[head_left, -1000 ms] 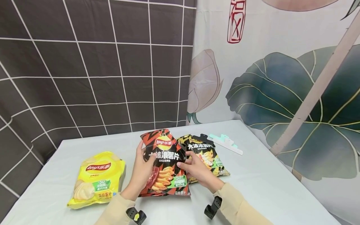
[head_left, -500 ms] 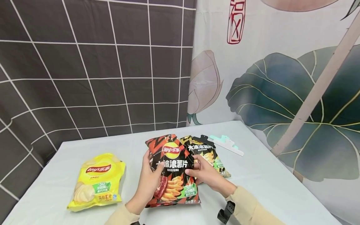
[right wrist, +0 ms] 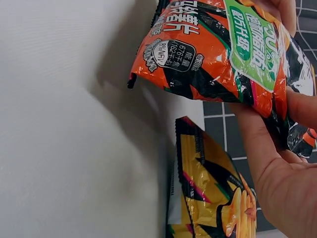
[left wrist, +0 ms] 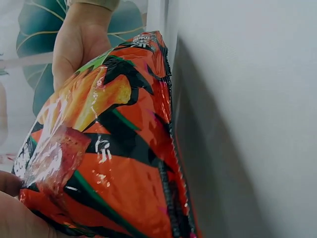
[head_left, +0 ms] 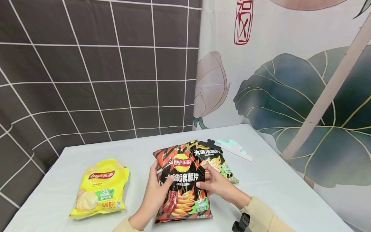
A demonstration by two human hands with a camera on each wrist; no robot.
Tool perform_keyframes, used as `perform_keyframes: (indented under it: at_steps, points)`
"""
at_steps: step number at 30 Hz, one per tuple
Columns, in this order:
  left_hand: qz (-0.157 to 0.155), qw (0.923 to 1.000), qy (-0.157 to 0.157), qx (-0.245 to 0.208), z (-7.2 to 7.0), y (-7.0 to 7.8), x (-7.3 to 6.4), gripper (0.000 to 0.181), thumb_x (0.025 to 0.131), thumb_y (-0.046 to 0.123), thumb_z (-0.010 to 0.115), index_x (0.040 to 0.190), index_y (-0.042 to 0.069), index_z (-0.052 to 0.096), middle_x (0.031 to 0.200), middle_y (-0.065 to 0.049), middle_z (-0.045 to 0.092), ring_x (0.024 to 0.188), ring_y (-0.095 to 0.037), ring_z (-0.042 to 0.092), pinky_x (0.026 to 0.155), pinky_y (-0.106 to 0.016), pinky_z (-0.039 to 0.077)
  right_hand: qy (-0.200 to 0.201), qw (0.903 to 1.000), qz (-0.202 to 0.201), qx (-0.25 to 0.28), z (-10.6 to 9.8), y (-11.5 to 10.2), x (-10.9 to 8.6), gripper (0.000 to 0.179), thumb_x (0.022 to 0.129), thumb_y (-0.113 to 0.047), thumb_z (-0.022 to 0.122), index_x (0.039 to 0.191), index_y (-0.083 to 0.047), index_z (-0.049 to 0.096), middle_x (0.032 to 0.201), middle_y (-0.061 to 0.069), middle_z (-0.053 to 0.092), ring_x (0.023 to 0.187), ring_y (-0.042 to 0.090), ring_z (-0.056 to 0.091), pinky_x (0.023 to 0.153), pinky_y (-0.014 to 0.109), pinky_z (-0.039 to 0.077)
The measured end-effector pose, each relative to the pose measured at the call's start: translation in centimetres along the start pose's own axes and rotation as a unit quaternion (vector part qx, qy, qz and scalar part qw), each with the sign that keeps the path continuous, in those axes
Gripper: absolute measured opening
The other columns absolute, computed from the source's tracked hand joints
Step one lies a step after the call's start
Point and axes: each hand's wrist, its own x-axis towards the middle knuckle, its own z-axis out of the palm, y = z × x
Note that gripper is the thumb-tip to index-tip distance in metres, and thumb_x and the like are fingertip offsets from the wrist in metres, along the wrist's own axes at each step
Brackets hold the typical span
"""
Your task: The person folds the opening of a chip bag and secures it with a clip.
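The left hand (head_left: 157, 190) and right hand (head_left: 218, 184) grip a red bag (head_left: 183, 187) by its sides over the table (head_left: 275, 190), some fingers hidden behind it. A yellow bag (head_left: 99, 189) lies leftward. Farther, a gold bag (head_left: 214, 162) is partly covered; whether the black clip (head_left: 211, 145) clamps it is unclear.

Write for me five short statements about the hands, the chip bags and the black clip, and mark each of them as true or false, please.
1. The left hand and the right hand both hold the red bag. True.
2. The red bag lies flat on the table. False: it is held up at a tilt.
3. In the head view, the red bag covers part of the black-and-gold bag. True.
4. The yellow bag is right of the red bag in the head view. False: it is to the left.
5. The black clip is on the yellow bag. False: it is at the upper end of the black-and-gold bag.
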Motion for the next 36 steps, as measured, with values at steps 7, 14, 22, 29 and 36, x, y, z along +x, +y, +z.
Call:
perform_keyframes:
  at_steps: [7,14,22,29,36]
  points:
    - [-0.01,0.9999,-0.001,-0.001,0.0,-0.3,-0.2,0.08,0.089,0.011,0.064,0.151,0.005,0.014,0.145,-0.019,0.033,0.125,-0.032,0.045,0.095,-0.033,0.048,-0.011,0.9999,-0.006,-0.002,-0.1,0.5,-0.1,0.056,0.088,-0.01,0.066,0.131,0.001,0.032,0.107,0.019,0.068,0.086,0.023,0.07,0.065,0.036,0.058]
    - [-0.034,0.9993,-0.004,-0.015,-0.1,-1.1,-0.5,0.08,0.087,0.008,0.065,0.15,0.007,0.015,0.142,-0.019,0.035,0.125,-0.032,0.045,0.095,-0.034,0.049,-0.008,0.9997,0.004,-0.021,-0.2,0.9,-0.3,0.063,0.089,-0.011,0.066,0.137,0.002,0.027,0.102,0.013,0.068,0.082,0.019,0.068,0.066,0.036,0.057]
    - [-0.037,0.9992,-0.016,-0.004,-0.5,-1.0,0.2,0.084,0.089,0.015,0.065,0.151,0.004,0.009,0.145,-0.02,0.031,0.127,-0.034,0.044,0.098,-0.039,0.046,0.0,0.9996,-0.009,-0.025,-0.2,0.7,-0.3,0.062,0.09,-0.009,0.065,0.137,0.004,0.028,0.109,0.02,0.066,0.09,0.025,0.069,0.076,0.039,0.057]
    - [-0.042,0.9988,-0.007,-0.026,-1.1,-0.5,1.1,0.082,0.091,0.016,0.063,0.152,0.008,0.009,0.146,-0.018,0.03,0.128,-0.031,0.041,0.1,-0.039,0.045,0.001,0.9997,-0.007,-0.022,-0.1,0.7,-0.4,0.059,0.088,-0.01,0.067,0.134,0.003,0.032,0.112,0.017,0.066,0.096,0.022,0.067,0.085,0.037,0.055]
    - [-0.063,0.9972,0.008,-0.039,-1.6,0.1,1.7,0.08,0.093,0.014,0.057,0.153,0.005,0.005,0.149,-0.02,0.024,0.132,-0.035,0.037,0.109,-0.051,0.034,0.009,0.9996,-0.008,-0.024,-0.2,0.7,-0.4,0.057,0.088,-0.014,0.067,0.132,0.002,0.036,0.118,0.019,0.064,0.1,0.022,0.066,0.088,0.037,0.054]
